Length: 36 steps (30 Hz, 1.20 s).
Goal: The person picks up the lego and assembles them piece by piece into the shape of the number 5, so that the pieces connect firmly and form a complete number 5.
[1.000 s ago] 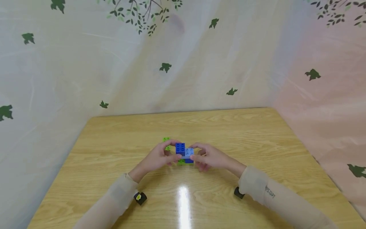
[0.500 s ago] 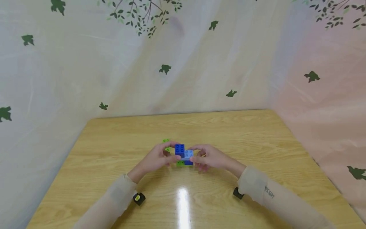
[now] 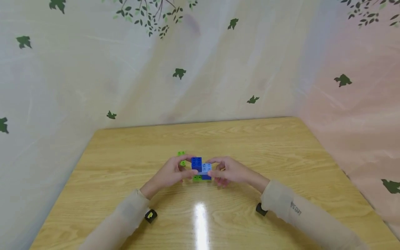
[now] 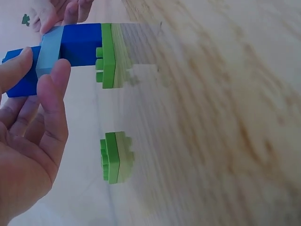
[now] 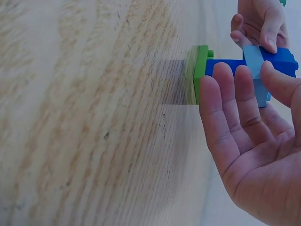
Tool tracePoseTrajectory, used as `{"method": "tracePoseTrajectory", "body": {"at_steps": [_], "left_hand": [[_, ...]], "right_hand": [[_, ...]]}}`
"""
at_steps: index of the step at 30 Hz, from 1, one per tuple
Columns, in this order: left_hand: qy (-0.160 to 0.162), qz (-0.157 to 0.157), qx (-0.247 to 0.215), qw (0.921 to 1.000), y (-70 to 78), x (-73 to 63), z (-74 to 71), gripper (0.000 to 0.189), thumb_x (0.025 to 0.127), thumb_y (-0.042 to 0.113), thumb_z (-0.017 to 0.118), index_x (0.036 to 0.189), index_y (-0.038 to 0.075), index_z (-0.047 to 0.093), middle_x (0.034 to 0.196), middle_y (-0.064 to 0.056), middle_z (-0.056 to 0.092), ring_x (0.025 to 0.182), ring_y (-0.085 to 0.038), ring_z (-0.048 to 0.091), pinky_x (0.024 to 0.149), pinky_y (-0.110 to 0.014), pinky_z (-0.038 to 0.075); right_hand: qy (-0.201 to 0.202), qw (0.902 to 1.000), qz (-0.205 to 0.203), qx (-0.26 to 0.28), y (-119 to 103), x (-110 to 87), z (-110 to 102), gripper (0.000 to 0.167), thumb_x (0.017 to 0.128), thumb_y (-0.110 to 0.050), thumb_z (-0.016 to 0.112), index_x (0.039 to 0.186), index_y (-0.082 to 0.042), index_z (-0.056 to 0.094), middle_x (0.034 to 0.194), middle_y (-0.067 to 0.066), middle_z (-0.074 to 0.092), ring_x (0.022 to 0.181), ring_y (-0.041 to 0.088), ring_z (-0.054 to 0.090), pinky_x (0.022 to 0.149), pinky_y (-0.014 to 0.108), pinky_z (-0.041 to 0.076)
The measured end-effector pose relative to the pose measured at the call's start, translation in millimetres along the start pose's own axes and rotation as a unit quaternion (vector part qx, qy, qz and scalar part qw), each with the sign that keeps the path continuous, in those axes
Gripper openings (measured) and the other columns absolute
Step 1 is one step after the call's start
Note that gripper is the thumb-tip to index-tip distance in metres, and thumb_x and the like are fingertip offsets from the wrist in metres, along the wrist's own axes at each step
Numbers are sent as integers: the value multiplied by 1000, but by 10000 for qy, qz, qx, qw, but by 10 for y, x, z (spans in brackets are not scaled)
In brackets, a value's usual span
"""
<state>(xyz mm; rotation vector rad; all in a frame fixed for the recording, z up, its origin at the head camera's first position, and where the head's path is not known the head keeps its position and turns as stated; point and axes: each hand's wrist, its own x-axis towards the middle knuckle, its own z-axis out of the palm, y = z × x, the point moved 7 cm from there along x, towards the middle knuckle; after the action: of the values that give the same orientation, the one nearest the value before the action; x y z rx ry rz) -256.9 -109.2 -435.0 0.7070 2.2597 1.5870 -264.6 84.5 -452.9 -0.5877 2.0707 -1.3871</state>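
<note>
A small stack of toy building bricks stands between my hands. Its base is a flat green brick (image 4: 109, 61) on the table, bearing a dark blue brick (image 4: 82, 40). Over that lies a thinner light blue brick (image 3: 206, 167), with another dark blue brick (image 3: 196, 162) on its left half. My left hand (image 3: 170, 171) pinches the upper dark blue brick from the left, thumb in front, a fingertip at the light blue edge. From the right, my right hand (image 3: 232, 170) pinches the light blue brick between thumb and index finger; its other fingers spread beside the lower bricks.
A second flat green brick (image 4: 112, 157) lies on the wooden table (image 3: 140, 142) behind my left hand, partly hidden by it in the head view. Beyond the table's far edge hangs a pale cloth backdrop (image 3: 140, 69) with leaf prints.
The hands and the brick stack stay in nearly the same place; only the head view shifts slightly.
</note>
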Motion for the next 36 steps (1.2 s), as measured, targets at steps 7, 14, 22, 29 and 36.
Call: {"method": "tracePoseTrajectory", "body": {"at_steps": [7,14,22,29,36], "left_hand": [[-15,-35,15,10000,5,-16,0,52,95,24,75,141,8,56,123,-16,64,76,-35,72,50,-46,57],[-51,-29,171,9998,31,29,-50,49,95,27,74,139,13,58,125,-12,61,80,-37,70,53,-46,57],[-205,-134,872,9959,-54,42,-66,42,92,18,78,130,8,64,119,-9,66,85,-24,71,63,-39,61],[755,-674,1612,9817,-219,51,-370,47,91,17,79,132,6,61,119,-14,65,87,-23,64,71,-34,56],[1238,-1253,2079,9622,-393,85,-437,67,89,30,81,142,2,49,128,-20,60,112,-33,59,95,-49,51]], "right_hand": [[-125,9999,-42,-73,-18,-5,12,56,98,-33,70,146,-10,52,86,20,69,69,33,70,61,48,62],[-17,9999,-6,-126,-21,27,-35,57,98,-34,70,147,-11,51,88,19,69,69,31,70,62,46,62],[1,9999,95,-84,-2,23,-39,57,98,-35,69,148,-14,51,89,19,68,70,31,70,64,46,62],[53,9998,152,-66,9,9,-31,57,98,-35,69,148,-15,51,87,16,68,70,30,70,64,46,62],[44,9998,210,-58,10,-12,-20,57,98,-35,69,149,-16,51,89,18,68,71,30,70,65,45,62]]}}
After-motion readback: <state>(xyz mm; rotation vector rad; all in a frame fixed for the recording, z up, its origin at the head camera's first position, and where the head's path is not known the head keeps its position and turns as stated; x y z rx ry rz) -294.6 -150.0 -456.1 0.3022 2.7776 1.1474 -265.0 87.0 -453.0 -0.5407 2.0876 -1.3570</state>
